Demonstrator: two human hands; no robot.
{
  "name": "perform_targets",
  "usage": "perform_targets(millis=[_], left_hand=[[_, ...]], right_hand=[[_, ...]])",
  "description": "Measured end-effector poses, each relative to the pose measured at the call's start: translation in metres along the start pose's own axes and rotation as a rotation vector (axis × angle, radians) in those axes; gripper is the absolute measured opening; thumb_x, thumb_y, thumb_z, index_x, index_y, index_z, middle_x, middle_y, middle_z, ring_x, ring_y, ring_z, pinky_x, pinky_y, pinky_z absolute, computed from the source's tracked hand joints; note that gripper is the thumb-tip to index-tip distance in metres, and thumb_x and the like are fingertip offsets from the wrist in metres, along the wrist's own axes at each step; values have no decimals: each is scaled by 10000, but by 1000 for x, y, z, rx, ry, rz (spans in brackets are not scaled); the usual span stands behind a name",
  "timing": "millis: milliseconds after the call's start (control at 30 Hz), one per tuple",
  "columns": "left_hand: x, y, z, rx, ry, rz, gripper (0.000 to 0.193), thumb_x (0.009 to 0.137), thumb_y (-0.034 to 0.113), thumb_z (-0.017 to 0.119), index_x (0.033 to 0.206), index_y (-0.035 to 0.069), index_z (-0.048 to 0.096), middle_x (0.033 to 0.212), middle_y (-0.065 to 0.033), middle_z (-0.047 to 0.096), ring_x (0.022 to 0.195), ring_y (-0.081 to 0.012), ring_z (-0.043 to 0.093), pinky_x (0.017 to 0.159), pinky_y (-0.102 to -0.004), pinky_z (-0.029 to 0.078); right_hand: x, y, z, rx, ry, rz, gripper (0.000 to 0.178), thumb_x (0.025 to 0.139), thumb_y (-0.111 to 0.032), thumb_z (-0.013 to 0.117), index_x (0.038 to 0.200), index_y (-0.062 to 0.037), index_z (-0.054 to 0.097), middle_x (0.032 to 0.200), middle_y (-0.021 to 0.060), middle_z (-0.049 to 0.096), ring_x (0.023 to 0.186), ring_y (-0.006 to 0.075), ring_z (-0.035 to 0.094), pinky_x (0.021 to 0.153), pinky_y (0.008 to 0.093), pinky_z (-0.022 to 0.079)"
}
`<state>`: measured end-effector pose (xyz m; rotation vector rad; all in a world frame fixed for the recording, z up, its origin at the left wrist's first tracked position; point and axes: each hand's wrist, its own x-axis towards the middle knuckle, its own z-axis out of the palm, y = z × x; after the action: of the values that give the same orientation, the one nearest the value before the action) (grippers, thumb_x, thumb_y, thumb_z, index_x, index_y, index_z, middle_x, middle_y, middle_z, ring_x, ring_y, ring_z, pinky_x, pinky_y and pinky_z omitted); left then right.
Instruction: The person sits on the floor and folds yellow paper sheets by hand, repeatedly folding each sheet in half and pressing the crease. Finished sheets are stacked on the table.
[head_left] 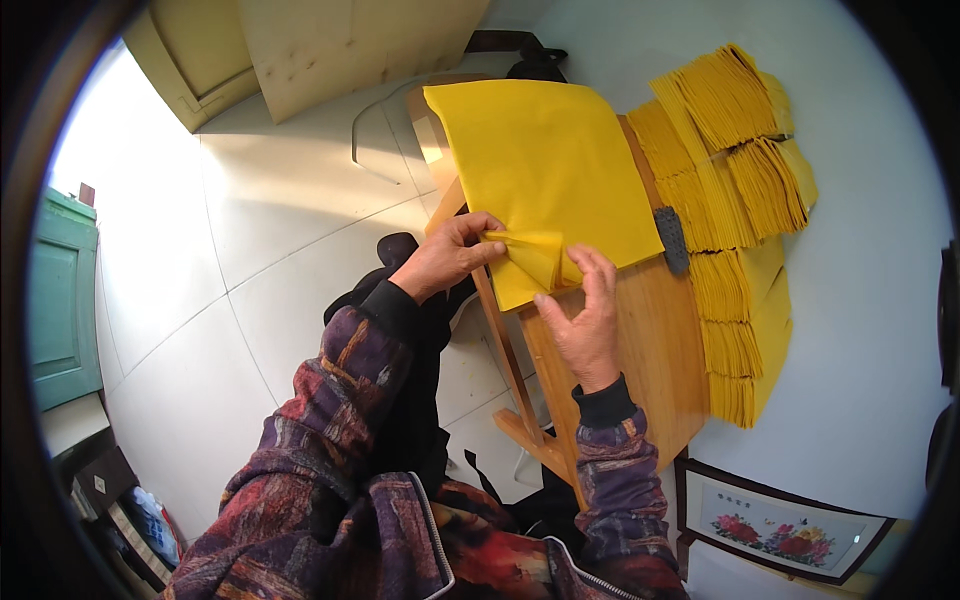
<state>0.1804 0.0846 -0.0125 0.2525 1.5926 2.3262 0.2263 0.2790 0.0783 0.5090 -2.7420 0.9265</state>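
Note:
Large yellow sheets (550,160) lie on a wooden table (645,350), their near edge partly lifted and bent into a loose fold. My left hand (447,258) pinches that lifted edge between thumb and fingers at its left end. On the other side of the fold is my right hand (585,330), thumb and fingers spread apart. Its fingertips are close to the fold, and its thumb is by the near edge; whether they touch the sheet I cannot tell. How many layers are lifted is not clear.
Folded yellow bundles (715,100) are piled along the table's right side, by the pale wall. A dark grey block (671,240) sits at the table's right edge. Nearer stands a framed flower picture (780,530). At far left is a teal panelled door (65,300).

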Motion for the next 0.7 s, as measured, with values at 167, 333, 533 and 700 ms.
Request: perform_targets(millis=[167, 333, 533, 700], left_hand=[[1, -3, -1, 29, 4, 8, 145, 914, 123, 607, 996, 6, 582, 905, -1, 584, 859, -88, 533, 797, -238, 440], [1, -2, -3, 25, -31, -3, 186, 894, 89, 610, 1064, 23, 572, 958, -2, 585, 892, -90, 538, 811, -232, 445], [-4, 4, 8, -82, 80, 85, 708, 822, -45, 587, 1426, 119, 257, 1233, -95, 529, 1008, -164, 575, 893, -286, 459], [-4, 10, 14, -21, 131, 29, 938, 799, -87, 579, 1508, 174, 24, 1216, -171, 560, 1028, -222, 589, 881, -323, 476]], right_hand=[[7, 0, 12, -123, -94, 73, 657, 742, -67, 689, 1322, -30, 383, 1186, 194, 497, 1148, 348, 448, 968, 441, 379], [16, 5, 20, -227, -62, -22, 264, 740, -19, 652, 971, -20, 524, 936, 146, 555, 917, 344, 525, 821, 431, 431], [15, 11, 17, -295, 7, -193, 222, 678, -20, 647, 844, -69, 508, 873, 98, 544, 872, 303, 532, 754, 399, 417], [-19, 24, -12, -348, 70, -174, 267, 629, 33, 620, 838, -83, 500, 846, 84, 527, 846, 286, 525, 731, 386, 406]])
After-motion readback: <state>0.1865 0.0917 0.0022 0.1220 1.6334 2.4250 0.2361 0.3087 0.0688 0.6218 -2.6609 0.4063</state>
